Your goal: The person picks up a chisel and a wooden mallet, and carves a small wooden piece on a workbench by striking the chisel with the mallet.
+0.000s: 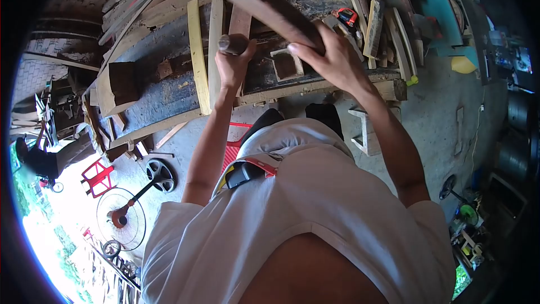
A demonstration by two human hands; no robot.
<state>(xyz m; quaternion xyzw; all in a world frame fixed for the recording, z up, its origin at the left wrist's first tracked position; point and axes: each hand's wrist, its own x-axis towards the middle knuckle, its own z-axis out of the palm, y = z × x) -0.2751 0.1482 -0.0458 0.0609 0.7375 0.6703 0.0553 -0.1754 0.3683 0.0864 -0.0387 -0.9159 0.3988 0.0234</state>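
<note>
My left hand (233, 63) is closed around a round wooden handle (232, 44) whose end points toward me; the tool's head is hidden. My right hand (333, 56) grips a long dark wooden board (264, 4), which is raised and slanting up to the left over the workbench (169, 98). Between the two hands a small square wooden frame (287, 63) sits on the bench. A brown plank (241, 22) lies just behind my left hand.
Pale and yellow strips (197, 50) lie across the bench, with a wood block (121, 81) at its left end and a red tape measure (347, 17) at the back right. On the floor are a fan (121, 219), a red stool (97, 177) and a teal machine (450, 11).
</note>
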